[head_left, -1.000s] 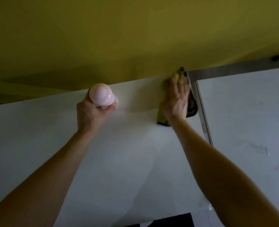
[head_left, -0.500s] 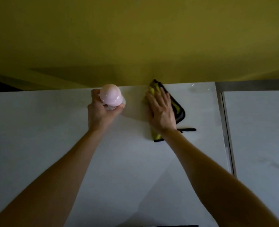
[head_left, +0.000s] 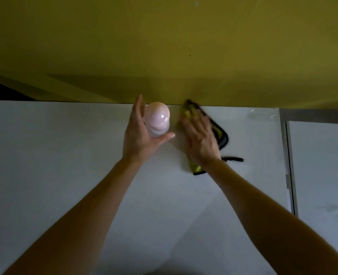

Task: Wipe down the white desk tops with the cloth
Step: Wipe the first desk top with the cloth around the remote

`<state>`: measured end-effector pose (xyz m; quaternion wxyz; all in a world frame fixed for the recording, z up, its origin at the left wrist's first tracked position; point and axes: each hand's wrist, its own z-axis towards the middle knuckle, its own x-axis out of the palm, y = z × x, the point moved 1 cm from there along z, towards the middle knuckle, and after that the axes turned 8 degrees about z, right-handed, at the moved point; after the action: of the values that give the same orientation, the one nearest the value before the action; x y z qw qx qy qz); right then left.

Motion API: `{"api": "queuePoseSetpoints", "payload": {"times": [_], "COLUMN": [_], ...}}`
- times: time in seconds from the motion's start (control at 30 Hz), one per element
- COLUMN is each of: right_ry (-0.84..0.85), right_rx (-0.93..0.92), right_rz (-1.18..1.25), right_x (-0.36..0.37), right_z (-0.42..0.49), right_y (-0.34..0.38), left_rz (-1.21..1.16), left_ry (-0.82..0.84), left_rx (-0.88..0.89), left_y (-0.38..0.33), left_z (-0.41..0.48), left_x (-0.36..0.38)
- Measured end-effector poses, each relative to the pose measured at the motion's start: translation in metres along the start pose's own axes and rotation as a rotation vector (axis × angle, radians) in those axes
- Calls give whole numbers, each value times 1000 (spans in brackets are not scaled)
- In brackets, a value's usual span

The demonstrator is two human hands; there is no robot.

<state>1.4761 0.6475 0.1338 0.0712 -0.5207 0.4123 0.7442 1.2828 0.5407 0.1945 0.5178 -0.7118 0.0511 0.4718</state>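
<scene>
On the white counter [head_left: 55, 155], near its far edge under the yellow wall [head_left: 164, 46], the left hand [head_left: 142, 135] is spread wide around a pale pink bottle [head_left: 157, 120], thumb below it and fingers raised on its left; I cannot tell whether it touches. Just to the right, the right hand [head_left: 201, 141] lies flat, fingers extended, pressing the yellow-and-black cloth [head_left: 219, 133] on the counter. Further right, a narrow gap separates a second white counter [head_left: 323, 165].

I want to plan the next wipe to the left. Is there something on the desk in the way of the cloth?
Yes. The pink bottle is just left of the cloth, at the back edge by the yellow wall. The left hand is open around it; the right hand presses the cloth flat.
</scene>
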Motion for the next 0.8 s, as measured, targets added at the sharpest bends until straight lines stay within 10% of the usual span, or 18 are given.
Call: {"api": "queuePoseSetpoints", "payload": {"times": [0.13,0.33,0.5,0.63,0.8], "right_ry": [182,-387,-39,137,-369], "right_rx": [-181,617,52,-111,669], "right_rz": [-91,-98,41,-79,-67], "right_x": [-36,-43,22,-35,-71], "right_z": [2,-11,16,6,-17], "right_y": [-44,-57,37,-40,-82], "left_rz": [151,239,277,265,277], "left_ry": [-68,-88,-151,-167,-158], "left_rx": [284,397,373,362,336], "left_y": [-14,-11,-16,-12,-12], "left_z": [4,5,2,2,2], "left_x": [-7,-3,3,3,4]}}
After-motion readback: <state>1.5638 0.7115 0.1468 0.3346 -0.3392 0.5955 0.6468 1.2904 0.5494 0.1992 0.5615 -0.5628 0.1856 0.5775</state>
